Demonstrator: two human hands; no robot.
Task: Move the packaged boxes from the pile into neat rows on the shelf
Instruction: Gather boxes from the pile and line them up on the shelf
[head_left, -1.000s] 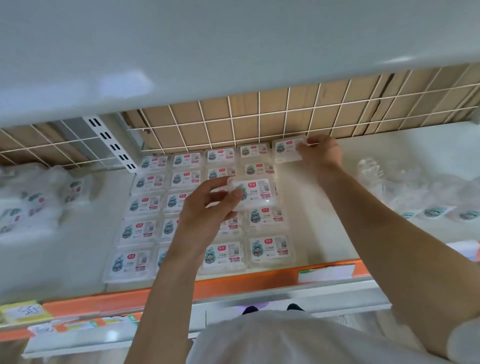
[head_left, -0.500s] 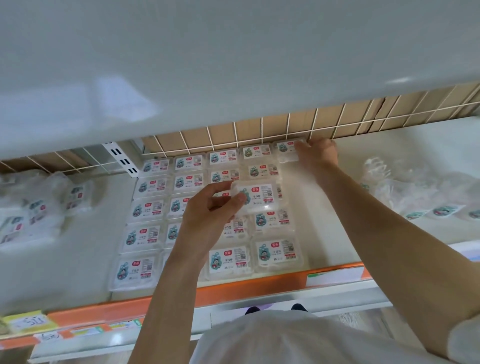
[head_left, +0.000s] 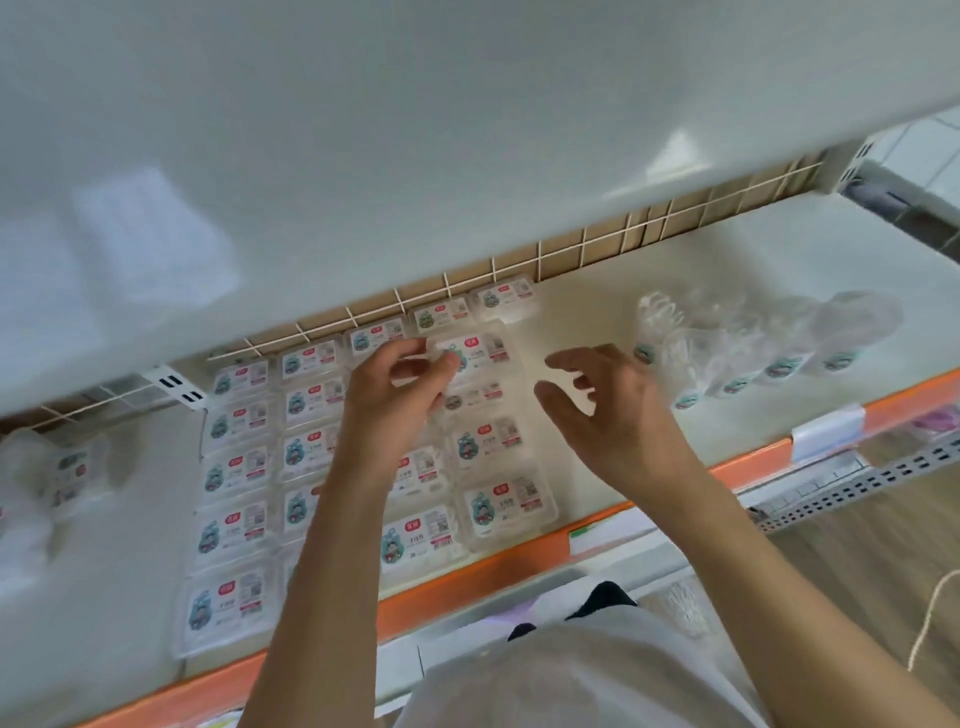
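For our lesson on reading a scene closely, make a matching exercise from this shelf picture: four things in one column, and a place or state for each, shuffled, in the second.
Things:
1. left hand
2. right hand
3. loose pile of boxes
4. shelf edge strip

Place or state:
A. orange, along the front
B. open, holding nothing
C. at the right of the shelf, unsorted
D. holding a clear box above the rows

Pairs: 1-D, 2-B, 3-C, 4-A

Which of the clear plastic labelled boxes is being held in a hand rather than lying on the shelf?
The clear plastic labelled box in the fourth column, near the back: the left hand pinches its left edge. All the other boxes lie flat in rows, untouched.
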